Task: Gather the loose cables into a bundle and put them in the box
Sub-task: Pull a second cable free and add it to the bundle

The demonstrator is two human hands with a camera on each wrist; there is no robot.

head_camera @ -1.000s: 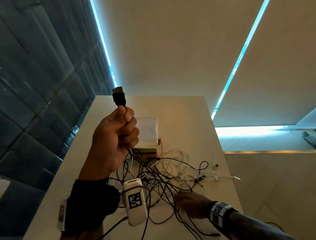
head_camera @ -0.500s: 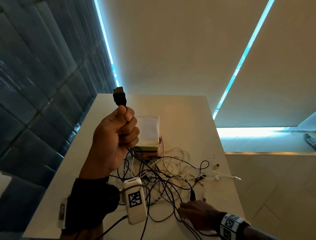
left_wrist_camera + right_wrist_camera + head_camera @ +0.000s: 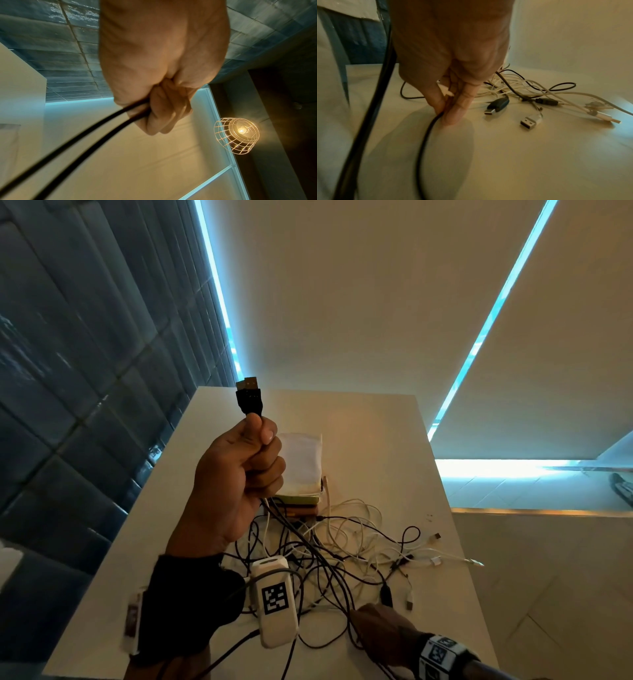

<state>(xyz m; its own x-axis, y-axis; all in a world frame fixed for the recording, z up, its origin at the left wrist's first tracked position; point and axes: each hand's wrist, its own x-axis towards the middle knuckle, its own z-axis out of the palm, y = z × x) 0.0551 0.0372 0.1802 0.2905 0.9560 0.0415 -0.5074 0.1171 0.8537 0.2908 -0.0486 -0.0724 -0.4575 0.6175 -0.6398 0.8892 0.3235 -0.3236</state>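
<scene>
A tangle of black and white cables (image 3: 342, 542) lies on the white table (image 3: 376, 440). My left hand (image 3: 239, 474) is raised above it in a fist and grips black cables, with black USB plugs (image 3: 249, 398) sticking up above the thumb; in the left wrist view my left hand (image 3: 159, 108) has two black strands (image 3: 85, 135) running out of it. My right hand (image 3: 380, 628) is low at the table's near edge; in the right wrist view my right hand (image 3: 450, 108) pinches a thin black cable (image 3: 426, 135) at the tabletop. The box (image 3: 301, 494) stands behind the tangle, partly hidden by my left hand.
Loose plugs lie to the right of my right hand: a black USB plug (image 3: 496, 106) and a white USB plug (image 3: 530, 120). A dark tiled wall (image 3: 85, 371) runs along the table's left side. A lit wire-cage lamp (image 3: 238, 135) hangs overhead.
My right hand has slid toward the table's near edge and to the right, onto a thin black cable. My left hand has stayed raised with the same plugs.
</scene>
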